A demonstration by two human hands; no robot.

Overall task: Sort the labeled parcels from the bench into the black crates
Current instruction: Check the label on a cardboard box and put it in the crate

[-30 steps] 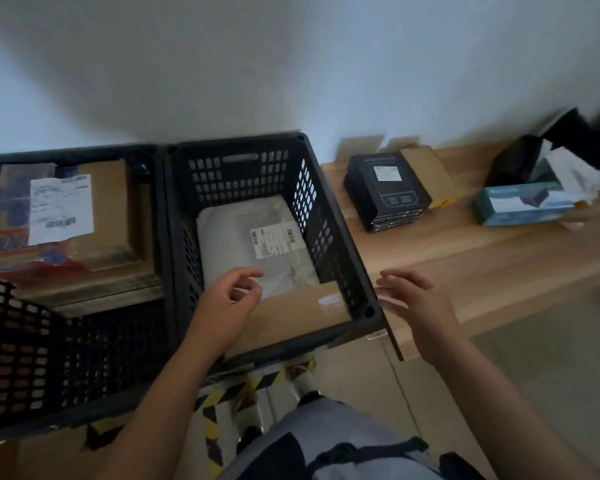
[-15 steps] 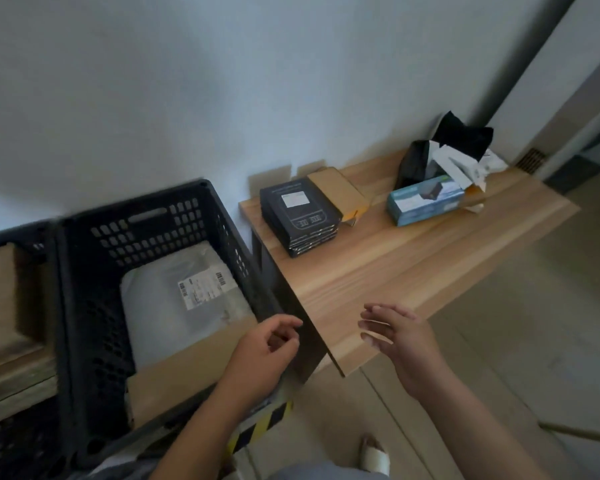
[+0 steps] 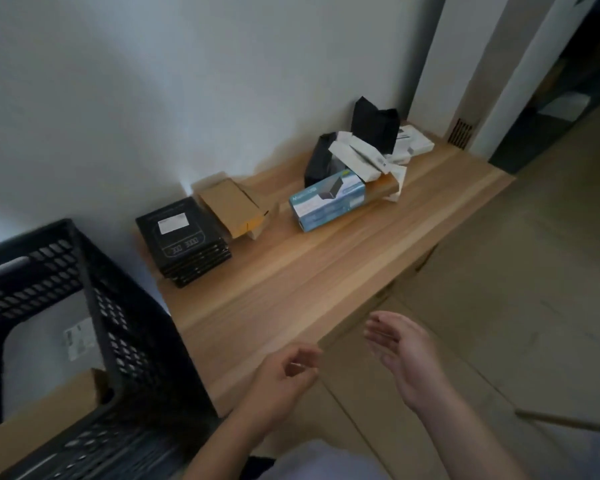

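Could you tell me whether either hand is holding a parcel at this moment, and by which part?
Nothing is held: the left hand hangs loosely curled and empty, and the right hand is open.

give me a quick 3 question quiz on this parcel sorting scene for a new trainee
1. True or false: the left hand is holding a parcel.
2. Which parcel on the bench lies nearest the black crate?
A. the blue box
B. the stack of black boxes
C. the brown box
3. Fill in: the grey bag with a white label lies inside the ____.

Key
1. False; both it and the right hand hold nothing.
2. B
3. black crate
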